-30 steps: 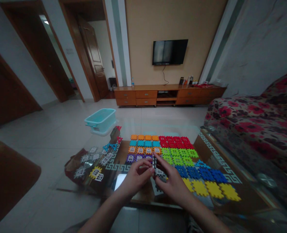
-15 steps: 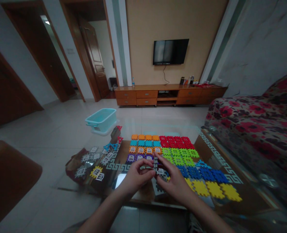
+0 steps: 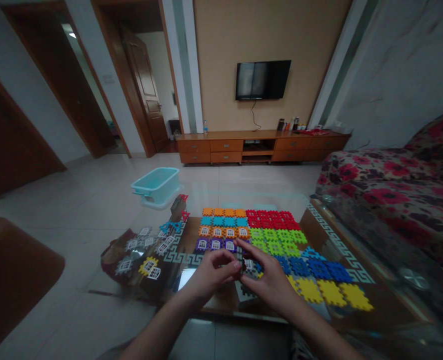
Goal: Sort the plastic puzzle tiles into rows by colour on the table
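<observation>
Both my hands meet over the near middle of a glass coffee table [image 3: 341, 250]. My left hand [image 3: 212, 275] and my right hand [image 3: 268, 282] pinch a small grey tile with white windows [image 3: 246, 263] between their fingertips. Beyond it lies a flat mat of interlocking plastic tiles [image 3: 266, 232] in rows of orange, cyan, red, green, purple, blue and yellow. More grey tiles [image 3: 246, 292] lie under my right hand.
Loose grey, yellow and cyan window tiles [image 3: 148, 250] are scattered on the table's left end. A teal plastic tub [image 3: 156, 184] stands on the floor beyond. A floral sofa [image 3: 397, 185] runs along the right. A TV cabinet [image 3: 262, 145] lines the far wall.
My hands have lowered slightly with the grey tile, which was held more upright before and now sits lower between the fingers. The rest of the scene is unchanged.
</observation>
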Tool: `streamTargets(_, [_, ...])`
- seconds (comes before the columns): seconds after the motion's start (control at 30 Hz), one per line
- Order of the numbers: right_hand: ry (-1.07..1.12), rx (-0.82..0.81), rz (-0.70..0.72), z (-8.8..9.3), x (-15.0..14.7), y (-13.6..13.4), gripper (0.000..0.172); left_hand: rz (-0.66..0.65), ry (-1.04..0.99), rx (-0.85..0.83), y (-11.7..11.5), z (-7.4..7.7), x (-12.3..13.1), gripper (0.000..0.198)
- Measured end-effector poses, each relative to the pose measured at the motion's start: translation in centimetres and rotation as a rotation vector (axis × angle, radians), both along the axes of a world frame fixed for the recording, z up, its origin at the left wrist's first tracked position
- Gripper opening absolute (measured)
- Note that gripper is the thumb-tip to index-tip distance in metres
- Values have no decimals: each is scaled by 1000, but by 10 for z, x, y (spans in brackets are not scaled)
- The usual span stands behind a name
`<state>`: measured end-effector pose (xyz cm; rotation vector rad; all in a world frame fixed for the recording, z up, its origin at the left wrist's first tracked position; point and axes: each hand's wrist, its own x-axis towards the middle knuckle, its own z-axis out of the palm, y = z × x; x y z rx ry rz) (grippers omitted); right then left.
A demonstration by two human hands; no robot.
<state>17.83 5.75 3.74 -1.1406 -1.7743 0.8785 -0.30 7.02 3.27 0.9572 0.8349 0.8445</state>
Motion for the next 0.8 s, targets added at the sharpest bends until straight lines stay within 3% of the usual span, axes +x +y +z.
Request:
streamTargets(0.4, [-46, 45, 5, -2, 1, 0, 60, 4, 2, -48, 1, -6, -2, 33])
streamTargets(0.8, [-135, 186, -101, 0, -2, -3, 57, 23, -35, -178, -1, 4, 1, 40])
